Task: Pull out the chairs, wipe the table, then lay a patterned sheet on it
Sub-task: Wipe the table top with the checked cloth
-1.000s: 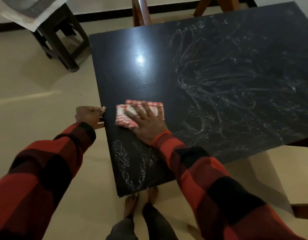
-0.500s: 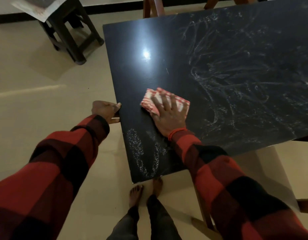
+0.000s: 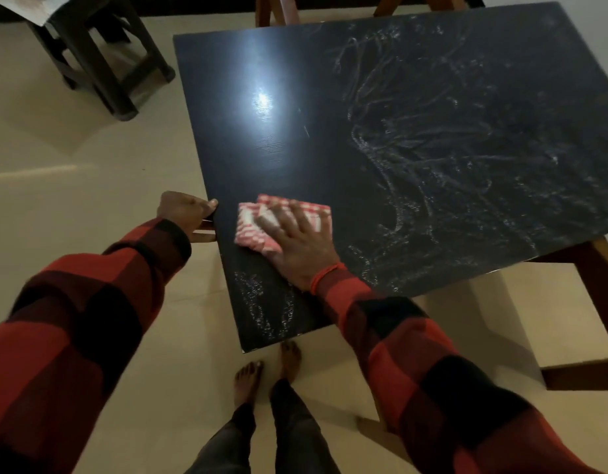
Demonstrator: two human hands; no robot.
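Note:
A black table [image 3: 329, 97] fills the upper right, its right half streaked with whitish smears and a small smeared patch at the near left corner. A folded red-and-white checked cloth [image 3: 258, 222] lies near the table's left edge. My right hand [image 3: 297, 237] presses flat on the cloth, fingers spread. My left hand [image 3: 186, 213] grips the table's left edge, thumb on top. Both sleeves are red-and-black plaid.
A dark wooden stool [image 3: 100, 59] with a pale sheet [image 3: 25, 8] on it stands at the upper left. Brown chair legs [image 3: 275, 10] show beyond the far edge, and another chair frame [image 3: 600, 289] at the right. My bare feet [image 3: 268, 371] stand at the near corner on the beige floor.
My right hand swept the cloth right and up, then back left toward the table's edge. The left hand kept its grip on the edge.

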